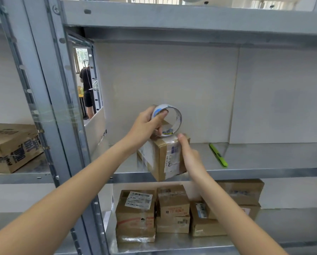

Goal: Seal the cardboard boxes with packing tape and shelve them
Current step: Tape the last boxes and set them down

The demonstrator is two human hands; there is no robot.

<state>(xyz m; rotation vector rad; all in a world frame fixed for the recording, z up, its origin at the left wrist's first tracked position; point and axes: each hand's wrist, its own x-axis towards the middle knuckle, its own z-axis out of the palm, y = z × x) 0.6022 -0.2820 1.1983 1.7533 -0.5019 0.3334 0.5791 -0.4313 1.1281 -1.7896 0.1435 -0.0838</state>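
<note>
A small cardboard box (165, 159) with white labels stands on the middle metal shelf (255, 173), one corner jutting over the front edge. My left hand (146, 124) grips a roll of clear packing tape (169, 120) just above the box's top, thumb inside the ring. My right hand (189, 153) lies against the box's right side with straight fingers, thumb at the top edge where a strip of tape runs over the box.
A green utility knife (218, 155) lies on the shelf to the right of the box. Several taped boxes (172, 210) fill the shelf below. A larger box (12, 146) sits on the left rack. A grey upright post (62, 126) separates the racks. A person (87, 89) stands far behind.
</note>
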